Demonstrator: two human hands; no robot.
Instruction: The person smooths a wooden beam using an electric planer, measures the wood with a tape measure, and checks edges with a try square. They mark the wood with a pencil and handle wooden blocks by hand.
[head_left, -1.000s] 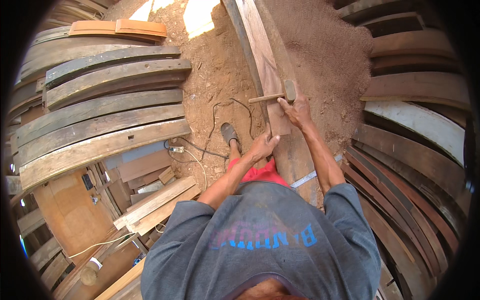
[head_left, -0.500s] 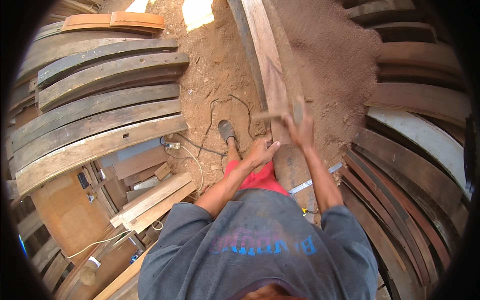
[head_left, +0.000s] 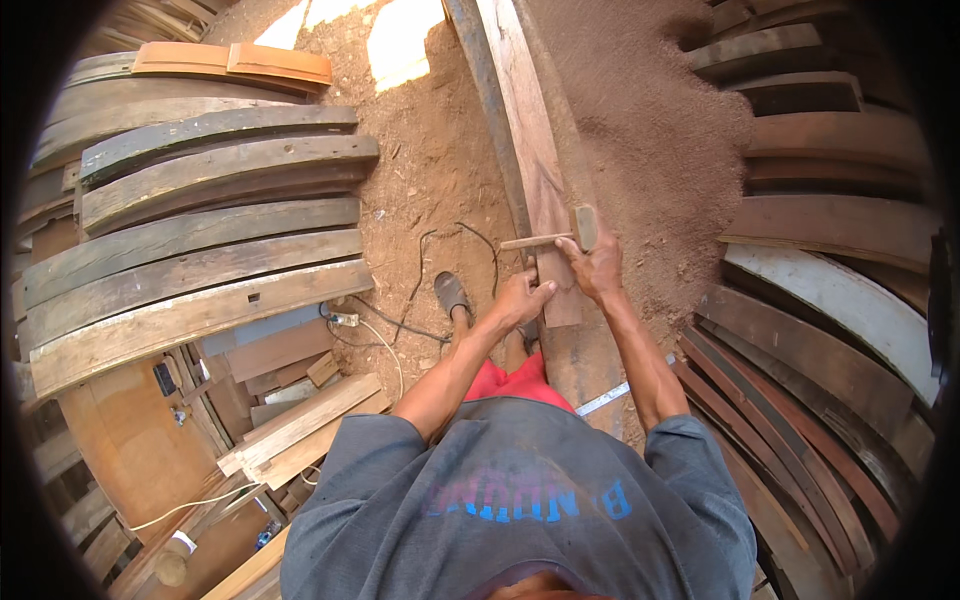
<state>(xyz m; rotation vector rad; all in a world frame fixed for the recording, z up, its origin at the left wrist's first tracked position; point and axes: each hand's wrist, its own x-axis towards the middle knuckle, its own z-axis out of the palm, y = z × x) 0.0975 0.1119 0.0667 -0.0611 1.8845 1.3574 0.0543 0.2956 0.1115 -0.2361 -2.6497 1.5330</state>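
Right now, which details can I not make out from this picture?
All in the head view:
Long reddish-brown wooden plank: far end, cut off by the upper edge.
Brown wooden mallet: its underside, hidden by the right hand.
Whatever lies beneath the left hand: covered by it.
Brown stacked planks: outer ends, lost in black rim.

A woodworking workshop: stacked planks (head_left: 230, 172) line the left and right edges of a sawdust-covered floor (head_left: 420, 150).

From here the plank (head_left: 520, 90) looks like smooth-ish, matt wood w/ visible grain; mallet handle (head_left: 530, 241) is dull wood too. Stacked boards (head_left: 200, 240) look rough, weathered; shirt's (head_left: 520, 450) matt cloth.
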